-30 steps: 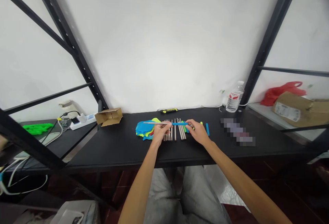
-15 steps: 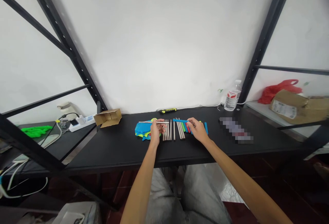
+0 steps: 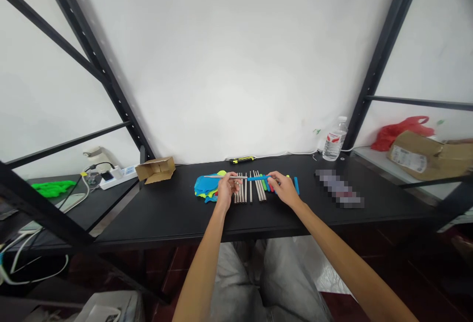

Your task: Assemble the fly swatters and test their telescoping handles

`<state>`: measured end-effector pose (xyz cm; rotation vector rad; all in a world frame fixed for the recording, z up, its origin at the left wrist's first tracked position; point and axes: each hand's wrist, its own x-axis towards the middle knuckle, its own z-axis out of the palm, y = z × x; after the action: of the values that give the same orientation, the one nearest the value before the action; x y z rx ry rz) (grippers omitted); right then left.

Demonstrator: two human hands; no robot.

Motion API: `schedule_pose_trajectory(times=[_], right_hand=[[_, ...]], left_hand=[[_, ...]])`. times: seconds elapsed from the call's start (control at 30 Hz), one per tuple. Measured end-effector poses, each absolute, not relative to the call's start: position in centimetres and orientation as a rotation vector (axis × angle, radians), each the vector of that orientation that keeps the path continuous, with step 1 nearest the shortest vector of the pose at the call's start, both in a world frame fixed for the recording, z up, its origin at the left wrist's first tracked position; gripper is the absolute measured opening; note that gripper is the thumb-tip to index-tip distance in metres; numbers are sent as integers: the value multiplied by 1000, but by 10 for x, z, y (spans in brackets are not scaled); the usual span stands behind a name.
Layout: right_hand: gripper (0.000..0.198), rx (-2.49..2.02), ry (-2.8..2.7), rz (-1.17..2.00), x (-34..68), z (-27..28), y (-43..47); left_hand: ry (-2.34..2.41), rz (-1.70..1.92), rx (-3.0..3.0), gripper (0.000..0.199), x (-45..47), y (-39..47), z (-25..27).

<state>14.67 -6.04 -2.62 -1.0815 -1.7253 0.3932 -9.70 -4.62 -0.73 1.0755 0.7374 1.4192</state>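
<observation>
My left hand (image 3: 226, 189) is closed around a thin metal rod (image 3: 212, 177), held level above the table. Pinched in my right hand (image 3: 283, 186) is a blue tube (image 3: 256, 178), pointing left toward the rod. Their ends meet or nearly meet between my hands; I cannot tell whether one is inside the other. Beneath lie several metal rods (image 3: 251, 194) side by side. Green tubes (image 3: 263, 184) and red ones lie partly behind my right hand, with another blue tube (image 3: 296, 185) to its right. A pile of flat blue and yellow-green pieces (image 3: 207, 186) sits beside my left hand.
On the black table (image 3: 166, 218) stand an opened cardboard box (image 3: 155, 170) at left and a water bottle (image 3: 334, 139) at right. A black-and-yellow cutter (image 3: 242, 160) lies by the wall. Black rack posts (image 3: 114, 97) rise on both sides. A power strip (image 3: 118, 176) is further left.
The metal rod has moved right and the blue tube has dropped slightly, so the gap between their ends has closed. Both hands keep their hold.
</observation>
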Motion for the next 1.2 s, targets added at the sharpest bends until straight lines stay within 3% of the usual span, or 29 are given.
schedule_pose_trajectory(times=[0.6, 1.2], right_hand=[[33, -1112, -1641, 366, 147, -21, -65], [36, -1057, -1497, 436, 147, -25, -63]], left_hand=[[769, 1498, 1070, 46, -99, -48, -8], [806, 1454, 1018, 44, -98, -48, -9]])
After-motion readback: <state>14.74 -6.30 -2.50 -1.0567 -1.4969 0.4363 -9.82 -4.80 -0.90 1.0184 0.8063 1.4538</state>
